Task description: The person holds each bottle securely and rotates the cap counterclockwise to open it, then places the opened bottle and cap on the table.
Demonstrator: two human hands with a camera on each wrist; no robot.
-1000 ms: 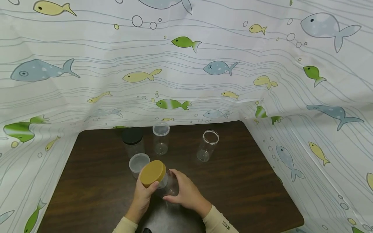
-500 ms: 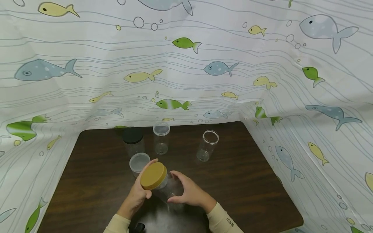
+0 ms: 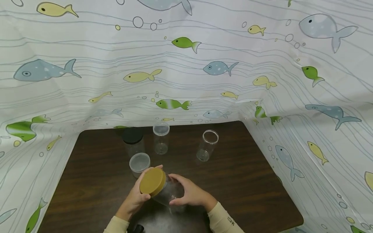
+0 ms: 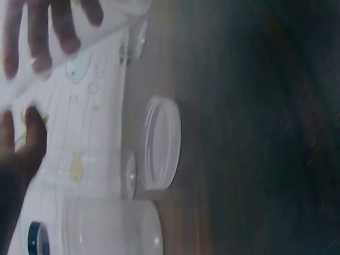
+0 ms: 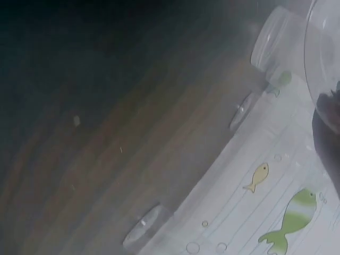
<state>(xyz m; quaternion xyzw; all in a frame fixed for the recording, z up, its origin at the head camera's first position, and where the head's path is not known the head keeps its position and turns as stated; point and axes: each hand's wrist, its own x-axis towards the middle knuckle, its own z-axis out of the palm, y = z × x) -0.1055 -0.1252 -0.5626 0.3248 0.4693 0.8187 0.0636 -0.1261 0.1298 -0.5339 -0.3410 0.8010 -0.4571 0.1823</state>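
In the head view, a clear jar (image 3: 168,192) with a mustard-yellow screw lid (image 3: 152,182) is held tilted over the front of the table, lid toward the left. My left hand (image 3: 134,194) holds the lid's rim, thumb at its lower edge and fingertips showing over the top. My right hand (image 3: 193,194) grips the jar's body near its base, thumb below and fingers above. The left wrist view has my left hand's fingers (image 4: 66,34) on one side of the clear jar and the thumb on the other. The right wrist view is blurred, with the jar's base (image 5: 324,58) at its right edge.
Behind the left hand stands a short tub with a frosted top (image 3: 140,162). Further back are a black-lidded jar (image 3: 133,142) and a tall white-lidded jar (image 3: 161,139). An uncapped clear jar (image 3: 208,145) stands right of centre. A fish-print curtain (image 3: 186,81) surrounds the brown table (image 3: 247,181).
The left hand has shifted its grip round the lid, its thumb moving to the lower edge. The jar has come slightly toward the person and tipped further, its base moving right with the right hand.
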